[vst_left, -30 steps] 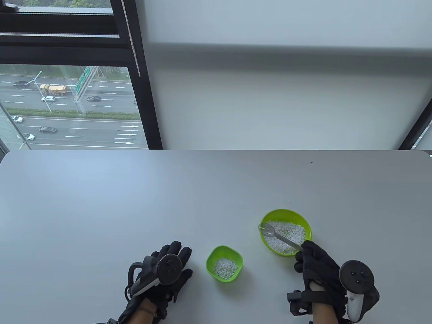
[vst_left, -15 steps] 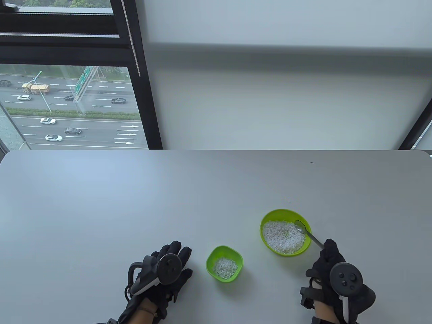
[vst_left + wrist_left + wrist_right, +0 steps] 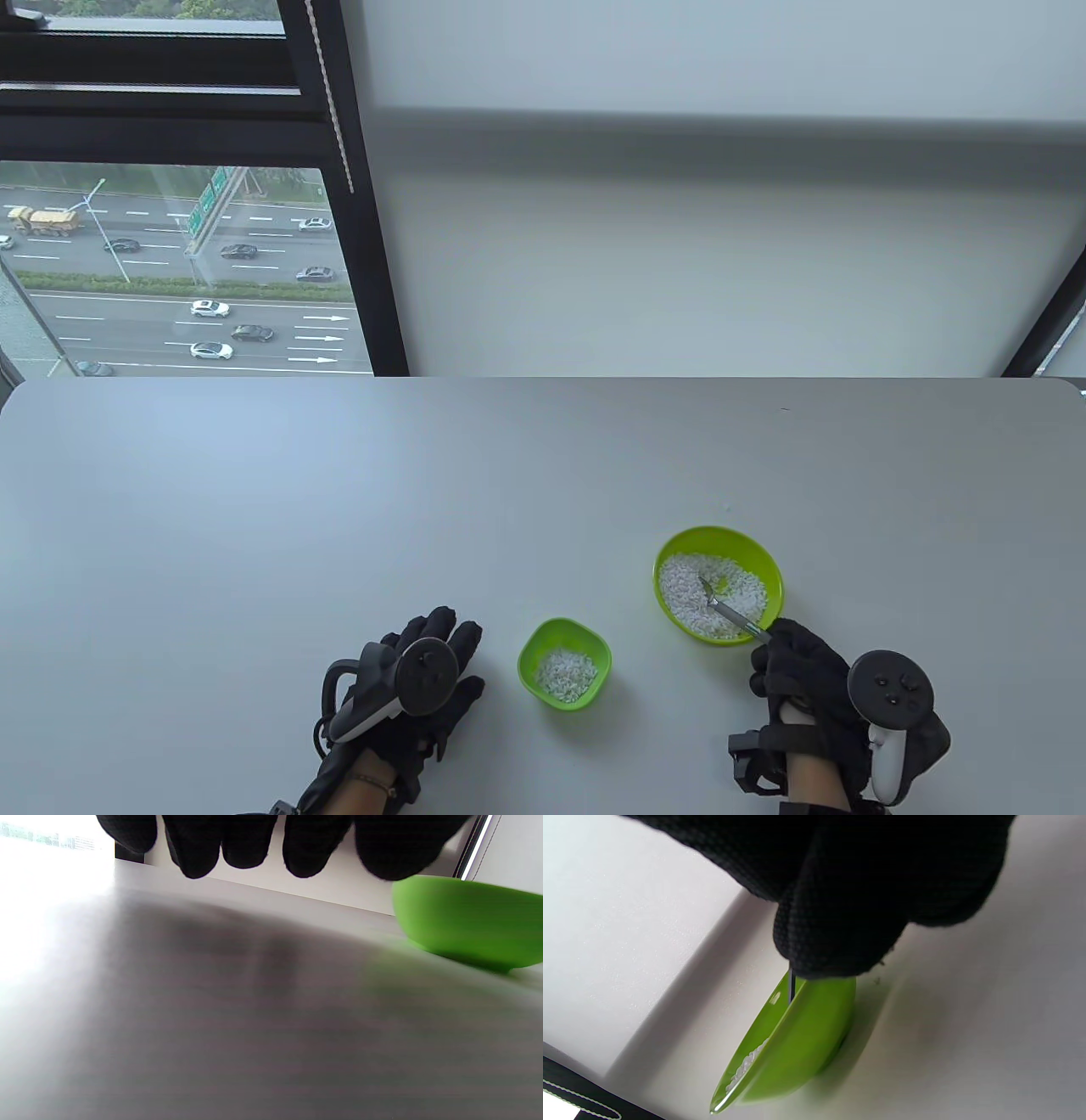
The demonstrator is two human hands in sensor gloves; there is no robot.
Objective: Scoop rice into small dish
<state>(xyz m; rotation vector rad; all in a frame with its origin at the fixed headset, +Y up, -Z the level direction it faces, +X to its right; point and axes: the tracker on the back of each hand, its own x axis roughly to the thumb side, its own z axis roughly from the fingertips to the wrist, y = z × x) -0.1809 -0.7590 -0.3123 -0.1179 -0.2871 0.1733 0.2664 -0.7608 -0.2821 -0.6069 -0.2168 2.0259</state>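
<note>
The table view looks down and forward from above the near edge, taking in the whole table (image 3: 424,475). Both wrist views sit low and close (the right one rolled sideways), sharing with it the small dish (image 3: 466,921) and the large bowl (image 3: 797,1043).

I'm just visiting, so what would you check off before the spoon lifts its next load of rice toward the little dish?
1. Right hand holds the spoon by its handle: ok.
2. Spoon tip is down in the rice of the big bowl: ok.
3. Spoon actually loaded with rice: cannot tell, the tip is buried.
4. Small dish stands upright left of the bowl, rice already in it, room left: ok.
5. Left hand rests flat on the table, apart from the dish: ok.
6. Firmness of the grip: cannot tell; the glove hides the handle in the right wrist view.
</note>
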